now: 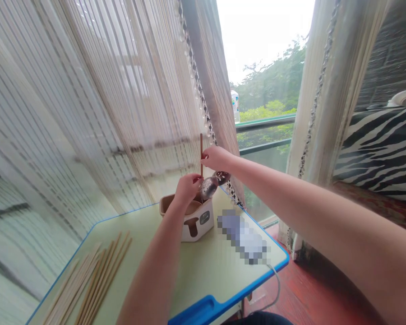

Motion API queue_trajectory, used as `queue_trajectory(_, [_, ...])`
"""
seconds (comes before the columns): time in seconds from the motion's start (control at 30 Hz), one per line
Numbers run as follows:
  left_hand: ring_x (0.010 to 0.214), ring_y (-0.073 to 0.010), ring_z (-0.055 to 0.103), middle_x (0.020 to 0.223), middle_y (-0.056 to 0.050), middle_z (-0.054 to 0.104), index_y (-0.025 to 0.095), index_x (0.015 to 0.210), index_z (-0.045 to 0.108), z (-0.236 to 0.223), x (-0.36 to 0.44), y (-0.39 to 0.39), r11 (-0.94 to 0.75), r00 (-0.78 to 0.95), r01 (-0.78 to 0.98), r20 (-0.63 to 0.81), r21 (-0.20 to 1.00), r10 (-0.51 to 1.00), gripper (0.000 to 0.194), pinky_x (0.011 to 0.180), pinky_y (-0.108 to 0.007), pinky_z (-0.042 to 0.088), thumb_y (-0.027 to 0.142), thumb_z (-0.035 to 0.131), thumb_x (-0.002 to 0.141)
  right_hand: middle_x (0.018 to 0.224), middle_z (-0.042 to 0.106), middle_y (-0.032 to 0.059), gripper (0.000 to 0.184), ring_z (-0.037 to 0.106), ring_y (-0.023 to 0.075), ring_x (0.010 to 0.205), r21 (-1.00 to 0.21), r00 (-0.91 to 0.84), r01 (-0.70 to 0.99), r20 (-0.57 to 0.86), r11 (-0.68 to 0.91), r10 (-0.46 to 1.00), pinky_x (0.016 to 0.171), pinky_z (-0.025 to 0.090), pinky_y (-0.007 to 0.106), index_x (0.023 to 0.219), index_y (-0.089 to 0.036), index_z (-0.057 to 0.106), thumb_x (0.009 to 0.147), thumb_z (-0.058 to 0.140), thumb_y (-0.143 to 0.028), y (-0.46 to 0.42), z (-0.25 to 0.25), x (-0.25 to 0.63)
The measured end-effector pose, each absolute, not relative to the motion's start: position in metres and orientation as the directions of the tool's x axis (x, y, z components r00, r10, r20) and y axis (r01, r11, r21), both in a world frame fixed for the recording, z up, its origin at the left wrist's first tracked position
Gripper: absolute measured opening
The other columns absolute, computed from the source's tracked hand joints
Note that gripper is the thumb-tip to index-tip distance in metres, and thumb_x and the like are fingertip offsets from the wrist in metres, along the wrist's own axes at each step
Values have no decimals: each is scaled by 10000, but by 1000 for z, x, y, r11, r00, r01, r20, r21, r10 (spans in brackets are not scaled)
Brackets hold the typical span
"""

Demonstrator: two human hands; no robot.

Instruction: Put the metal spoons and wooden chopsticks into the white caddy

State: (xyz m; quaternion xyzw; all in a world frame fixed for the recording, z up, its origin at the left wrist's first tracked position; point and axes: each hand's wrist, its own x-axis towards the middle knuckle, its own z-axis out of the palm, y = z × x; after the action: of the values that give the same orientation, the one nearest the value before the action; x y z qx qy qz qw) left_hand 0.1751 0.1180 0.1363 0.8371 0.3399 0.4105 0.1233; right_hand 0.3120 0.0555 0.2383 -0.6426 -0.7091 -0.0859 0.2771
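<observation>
A thin brown stick, apparently a chopstick (201, 141), stands upright above a white utensil holder (208, 215) with a brown inside. Reaching in from the right, my right hand (218, 158) pinches it around the middle. My left hand (188, 187) is over the holder's opening, its fingers closed at the stick's lower end. Beside those fingertips are the perforated bowls of two metal skimmer spoons, a nearer spoon (209, 188) and a darker spoon (222, 177). Their handles, and most of what the holder contains, are hidden.
Several pale chopsticks (75, 282) and several darker chopsticks (104, 275) lie at the table's left. A blurred-out flat object (242, 237), with a cable (276, 282), lies right of the holder. The table (149, 257) has a blue rim; curtains (122, 113) hang behind.
</observation>
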Motion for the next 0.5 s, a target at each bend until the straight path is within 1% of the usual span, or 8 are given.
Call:
queue_trajectory(0.1, [668,-169,596,699,-37,686,163,776,713,134,178,117,-740,466,504,582,445,667,222,587,-237,392,261,518,733,843,683,80,252,601,178,777,-306,46,938,576,163,816,655,413,246,905,-138,672,797,530,-316,55,240,310])
queue_trajectory(0.2, [675,-171,597,710,-34,689,166,794,723,133,177,116,-747,497,507,563,429,660,227,592,-233,394,235,531,696,841,681,91,264,603,178,797,-293,59,945,592,147,804,677,419,248,907,-131,674,832,487,-303,56,243,306])
queue_trajectory(0.27, [666,-181,598,694,-37,688,174,784,727,131,177,116,-744,530,527,525,411,666,221,580,-236,395,216,551,657,862,682,104,255,606,190,816,-250,47,962,537,106,842,698,428,260,915,-131,678,833,497,-290,58,245,303])
queue_trajectory(0.33, [659,-201,603,652,-44,679,181,739,725,129,177,116,-742,562,555,488,376,668,193,566,-243,397,196,578,615,860,683,113,229,609,203,827,-211,43,976,453,60,890,715,438,274,896,-128,688,816,534,-278,59,247,301])
queue_trajectory(0.43, [677,-223,620,621,-50,669,177,686,714,127,177,116,-746,590,562,458,359,665,153,587,-254,416,173,595,590,730,678,105,118,619,216,791,-197,63,980,361,10,930,722,448,287,751,-120,705,735,629,-208,60,246,299])
queue_trajectory(0.47, [696,-225,626,636,-50,673,172,692,713,128,177,116,-743,593,555,448,375,669,157,604,-256,425,169,591,594,670,668,92,70,622,215,766,-207,67,978,347,7,936,718,451,287,697,-123,703,698,657,-175,58,245,299])
queue_trajectory(0.5, [723,-225,632,666,-50,681,168,712,715,130,176,115,-733,586,549,440,401,680,173,626,-258,436,166,583,600,611,652,79,28,623,212,734,-246,68,969,362,25,930,706,453,284,651,-123,698,659,679,-143,57,244,299])
